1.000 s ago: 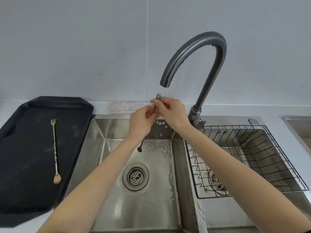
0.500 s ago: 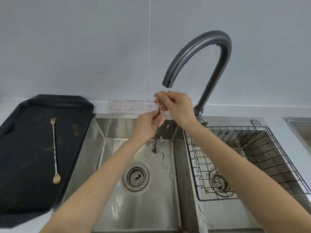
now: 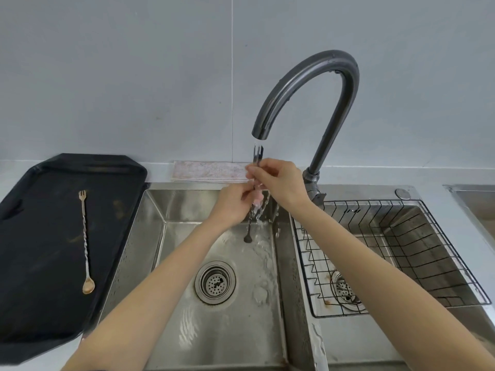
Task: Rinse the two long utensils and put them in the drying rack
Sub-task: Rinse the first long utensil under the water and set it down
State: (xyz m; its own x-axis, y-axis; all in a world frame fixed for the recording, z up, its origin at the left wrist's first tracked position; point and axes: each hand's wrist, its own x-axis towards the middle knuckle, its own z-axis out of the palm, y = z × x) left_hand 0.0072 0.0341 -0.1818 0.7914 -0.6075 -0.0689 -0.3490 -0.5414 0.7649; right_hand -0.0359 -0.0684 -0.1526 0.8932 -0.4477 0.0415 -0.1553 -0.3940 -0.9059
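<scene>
A long dark twisted utensil (image 3: 257, 156) stands upright under the running tap (image 3: 316, 84), fork end up in the stream, spoon end hanging low over the left sink basin (image 3: 187, 330). My right hand (image 3: 278, 180) pinches its upper shaft and my left hand (image 3: 235, 202) grips it just below. Water runs down the shaft and splashes into the basin. A second long utensil (image 3: 85, 242), gold with a twisted shaft, lies on the black tray (image 3: 34, 290) at the left, fork end away from me. The black wire drying rack (image 3: 401, 253) sits in the right basin.
A folded cloth (image 3: 209, 171) lies on the ledge behind the left basin. The left basin's drain strainer (image 3: 215, 282) is below my hands. Another sink edge (image 3: 474, 199) shows at the far right. A grey tiled wall stands behind the tap.
The utensil has risen, so its fork end now stands clear above my right hand in the stream. My left hand has moved up closer under the right hand.
</scene>
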